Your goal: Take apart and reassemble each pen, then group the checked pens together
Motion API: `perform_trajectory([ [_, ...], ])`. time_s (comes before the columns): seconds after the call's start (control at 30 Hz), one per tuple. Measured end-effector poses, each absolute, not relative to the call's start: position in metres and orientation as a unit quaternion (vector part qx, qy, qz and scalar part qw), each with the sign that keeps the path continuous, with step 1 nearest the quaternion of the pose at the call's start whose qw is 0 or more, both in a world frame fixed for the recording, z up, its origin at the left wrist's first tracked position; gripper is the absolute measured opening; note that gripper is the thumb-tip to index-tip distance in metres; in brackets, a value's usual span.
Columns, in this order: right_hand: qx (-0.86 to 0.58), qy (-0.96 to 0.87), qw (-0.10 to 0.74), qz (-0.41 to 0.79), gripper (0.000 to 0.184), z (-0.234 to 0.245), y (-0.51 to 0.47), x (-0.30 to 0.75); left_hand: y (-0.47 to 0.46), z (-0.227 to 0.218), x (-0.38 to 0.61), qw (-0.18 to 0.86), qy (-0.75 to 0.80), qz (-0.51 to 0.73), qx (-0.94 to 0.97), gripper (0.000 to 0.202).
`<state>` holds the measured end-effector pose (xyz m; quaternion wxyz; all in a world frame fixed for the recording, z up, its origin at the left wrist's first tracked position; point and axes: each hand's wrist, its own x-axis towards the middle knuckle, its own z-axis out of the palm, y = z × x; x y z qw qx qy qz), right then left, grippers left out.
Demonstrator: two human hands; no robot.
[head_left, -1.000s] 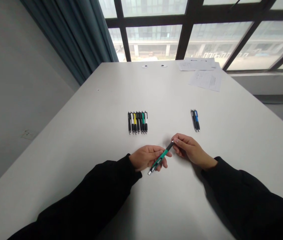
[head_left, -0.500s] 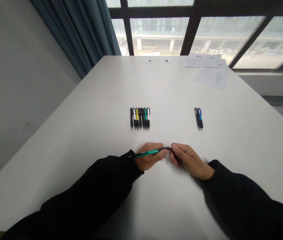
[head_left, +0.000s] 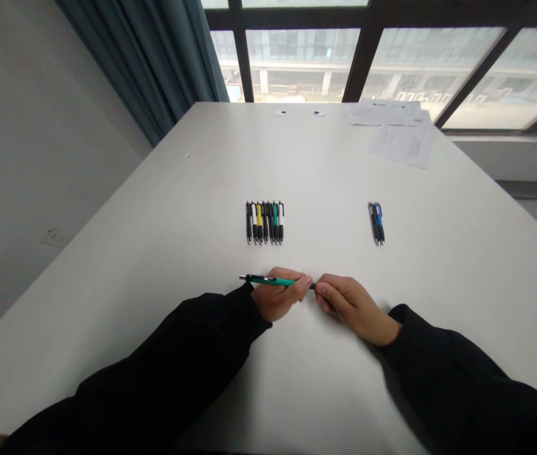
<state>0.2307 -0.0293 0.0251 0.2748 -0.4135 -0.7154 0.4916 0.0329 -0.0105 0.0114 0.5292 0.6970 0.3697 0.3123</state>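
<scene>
A green pen with black clip and dark grip lies nearly level between my hands, its clicker end pointing left. My left hand pinches its barrel between thumb and fingers. My right hand is closed around the grip end, which hides the tip. Beyond my left hand is a row of several pens, side by side, in black, white, yellow and green. Farther right, a blue pen lies against a dark pen.
All this is on a large white table. Paper sheets lie at its far right corner, and two small white pieces are near the far edge. A blue curtain hangs at the left, beside the windows.
The pen has turned closer to level and its clicker end has risen. My right hand has moved slightly left and now covers more of the grip end.
</scene>
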Motion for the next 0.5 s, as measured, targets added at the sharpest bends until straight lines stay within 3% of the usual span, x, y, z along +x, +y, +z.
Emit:
perform_trajectory([
  [0.3,-0.371,-0.834,0.319,0.256,0.024,0.0219,-0.0303,0.2307,-0.0099,0.0119,0.0334,0.593,0.37,0.293,0.653,0.064],
  [0.37,-0.369,-0.834,0.322,0.253,0.022,0.0231,-0.0299,0.2314,-0.0102,0.011,0.0333,0.603,0.363,0.294,0.647,0.064],
  [0.5,-0.392,-0.79,0.307,0.357,0.026,0.0234,-0.0264,0.2345,-0.0093,0.0095,0.0328,0.601,0.349,0.304,0.652,0.055],
])
